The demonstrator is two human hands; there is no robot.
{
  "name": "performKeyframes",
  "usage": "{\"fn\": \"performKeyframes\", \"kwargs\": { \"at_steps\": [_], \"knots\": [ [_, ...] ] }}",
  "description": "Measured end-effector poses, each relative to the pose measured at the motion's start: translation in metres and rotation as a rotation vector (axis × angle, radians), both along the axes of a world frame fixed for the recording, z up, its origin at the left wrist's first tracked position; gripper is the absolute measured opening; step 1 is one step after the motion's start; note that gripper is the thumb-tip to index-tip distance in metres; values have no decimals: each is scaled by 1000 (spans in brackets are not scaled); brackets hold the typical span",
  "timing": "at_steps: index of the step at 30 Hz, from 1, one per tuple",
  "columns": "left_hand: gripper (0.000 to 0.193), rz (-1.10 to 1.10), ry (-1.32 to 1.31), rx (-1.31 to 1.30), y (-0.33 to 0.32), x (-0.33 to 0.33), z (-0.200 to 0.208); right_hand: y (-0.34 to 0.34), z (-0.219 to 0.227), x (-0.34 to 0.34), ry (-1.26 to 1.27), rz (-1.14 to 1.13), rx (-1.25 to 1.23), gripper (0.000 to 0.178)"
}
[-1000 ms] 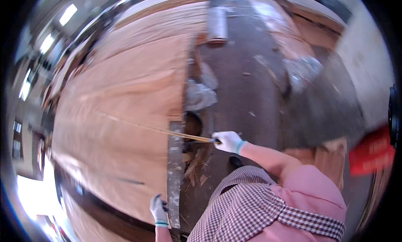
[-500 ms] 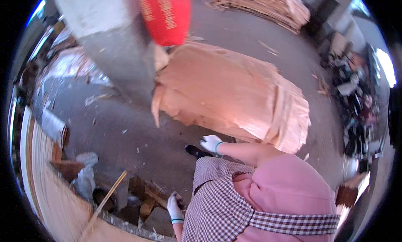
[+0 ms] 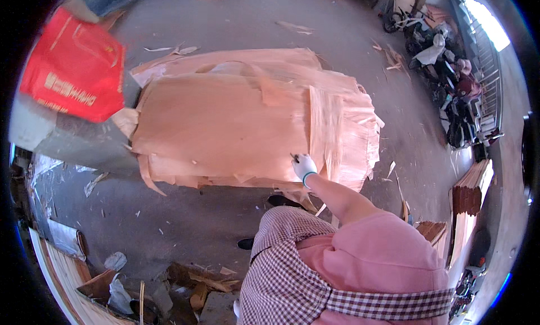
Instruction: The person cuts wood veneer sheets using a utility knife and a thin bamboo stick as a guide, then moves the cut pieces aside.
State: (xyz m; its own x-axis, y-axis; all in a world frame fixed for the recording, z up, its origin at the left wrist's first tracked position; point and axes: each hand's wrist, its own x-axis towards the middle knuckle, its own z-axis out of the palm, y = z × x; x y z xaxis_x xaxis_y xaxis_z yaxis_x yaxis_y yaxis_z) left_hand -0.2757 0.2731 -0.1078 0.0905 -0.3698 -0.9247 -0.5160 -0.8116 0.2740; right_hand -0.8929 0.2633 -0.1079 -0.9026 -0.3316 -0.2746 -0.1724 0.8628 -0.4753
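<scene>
Gloved right hand (image 3: 304, 166) over stacked tan sheets (image 3: 225, 128) — littered grey floor (image 3: 349, 41)

Floor (image 3: 191, 224): grey, dull, pale scraps (image 3: 391, 58) scattered toward its far right corner. Pillar (image 3: 84, 145) near the floor's left edge: grey lower section, paler above. Right edge: pale grey wall (image 3: 513, 128), fronted by metal bars (image 3: 491, 91) and a crowded row of dark articles (image 3: 441, 72). Lighting: strong white glare from a bright opening (image 3: 486, 22) at the far right corner.
</scene>
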Motion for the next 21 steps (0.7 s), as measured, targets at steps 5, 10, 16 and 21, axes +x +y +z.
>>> {"fn": "performKeyframes", "kwargs": {
  "at_steps": [5, 10, 16, 21],
  "knots": [
    [34, 113, 11, 42, 30, -69, -15, 52, 0, -100, -52, -408, 60, 58],
    [34, 102, 110, -19, 43, -103, -39, 106, -12, -153, -281, -872, 112, 84],
    [35, 224, 161, -141, 9, -162, 7, 117, -29, -151, -291, -620, 49, 65],
    [32, 117, 138, -148, -12, -185, 60, 155, 10, -152, -239, -389, -73, 42]
  ]
}}
